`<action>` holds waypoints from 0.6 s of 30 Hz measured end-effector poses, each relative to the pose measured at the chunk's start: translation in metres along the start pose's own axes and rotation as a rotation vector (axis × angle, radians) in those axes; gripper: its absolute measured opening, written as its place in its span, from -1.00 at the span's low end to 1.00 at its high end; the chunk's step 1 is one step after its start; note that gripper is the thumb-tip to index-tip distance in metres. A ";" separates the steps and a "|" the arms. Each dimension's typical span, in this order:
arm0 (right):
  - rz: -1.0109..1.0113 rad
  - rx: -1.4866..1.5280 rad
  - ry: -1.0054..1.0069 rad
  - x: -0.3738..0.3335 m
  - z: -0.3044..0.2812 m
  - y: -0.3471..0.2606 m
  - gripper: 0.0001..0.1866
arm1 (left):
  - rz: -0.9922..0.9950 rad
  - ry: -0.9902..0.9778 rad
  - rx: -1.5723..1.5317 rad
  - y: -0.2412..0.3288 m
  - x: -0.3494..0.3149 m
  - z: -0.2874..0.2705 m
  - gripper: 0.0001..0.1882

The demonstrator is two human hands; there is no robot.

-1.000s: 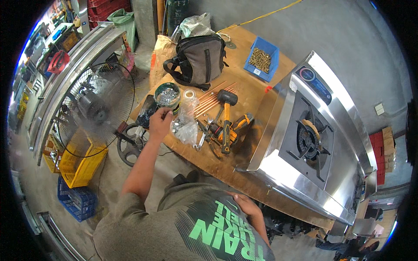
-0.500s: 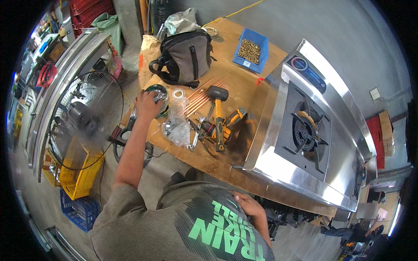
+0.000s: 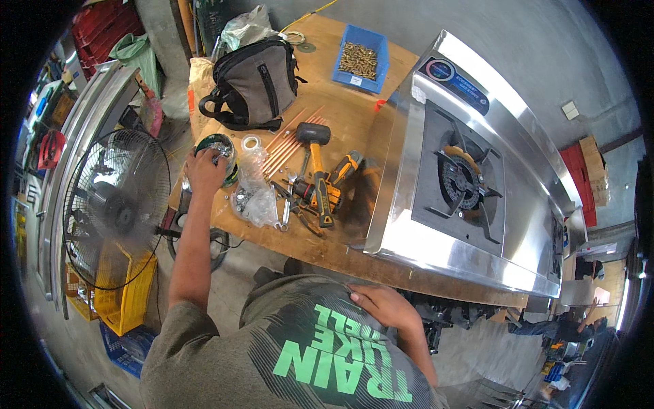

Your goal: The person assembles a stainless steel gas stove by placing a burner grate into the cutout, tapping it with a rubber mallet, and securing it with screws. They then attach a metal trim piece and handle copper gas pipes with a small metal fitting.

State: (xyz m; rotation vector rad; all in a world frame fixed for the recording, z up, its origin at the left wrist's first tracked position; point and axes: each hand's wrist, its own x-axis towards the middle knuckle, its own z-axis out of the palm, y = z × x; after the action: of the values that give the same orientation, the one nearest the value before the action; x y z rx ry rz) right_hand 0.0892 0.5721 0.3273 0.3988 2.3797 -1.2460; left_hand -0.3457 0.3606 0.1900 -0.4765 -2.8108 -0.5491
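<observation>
Left hand (image 3: 204,170) is cupped over the round green tin (image 3: 219,151) at the wooden table's (image 3: 354,123) near-left corner, beside clear plastic bags (image 3: 255,198). Right hand (image 3: 383,307) rests open on the shirt; a blue bin (image 3: 361,65) sits far back

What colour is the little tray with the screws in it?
The tray is blue, seen in the head view at the far end of the wooden table.

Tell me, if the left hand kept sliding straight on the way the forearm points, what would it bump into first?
The left hand already rests on a round metal tin at the table's edge. Pushed on along the forearm's line, it would probably meet the grey shoulder bag next, though depth is hard to judge in this bent view.
</observation>
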 end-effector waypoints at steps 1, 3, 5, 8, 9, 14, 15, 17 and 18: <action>-0.035 -0.004 0.013 -0.001 -0.002 -0.003 -0.51 | 0.003 -0.007 -0.012 -0.001 0.000 0.001 -0.65; -0.042 -0.021 0.014 -0.003 -0.004 -0.008 -0.53 | 0.000 0.000 -0.002 -0.002 0.002 0.002 -0.64; -0.066 -0.009 0.015 -0.006 -0.008 -0.012 -0.53 | 0.011 0.012 -0.046 -0.003 0.003 0.002 -0.65; -0.114 0.041 0.028 -0.008 -0.015 -0.017 -0.51 | -0.018 0.005 -0.068 -0.002 0.001 0.001 -0.67; -0.130 0.048 0.045 -0.009 -0.018 -0.018 -0.50 | -0.021 0.010 -0.076 -0.001 0.001 0.000 -0.67; -0.250 0.169 0.251 -0.027 -0.034 -0.025 -0.45 | -0.012 0.030 -0.078 0.002 0.000 -0.001 -0.69; -0.310 0.248 0.343 -0.033 -0.038 -0.026 -0.46 | -0.008 0.021 -0.074 0.002 0.001 -0.003 -0.70; -0.418 0.333 0.628 -0.043 -0.049 -0.023 -0.52 | 0.006 0.064 -0.090 0.005 -0.001 -0.007 -0.72; -0.512 0.315 0.781 -0.044 -0.057 -0.019 -0.58 | -0.009 0.049 -0.089 0.009 -0.002 -0.010 -0.73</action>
State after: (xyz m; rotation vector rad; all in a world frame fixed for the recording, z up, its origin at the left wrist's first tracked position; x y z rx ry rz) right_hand 0.1058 0.6060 0.3917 0.4431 3.0618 -1.9970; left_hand -0.3389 0.3636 0.2008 -0.4620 -2.7523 -0.6809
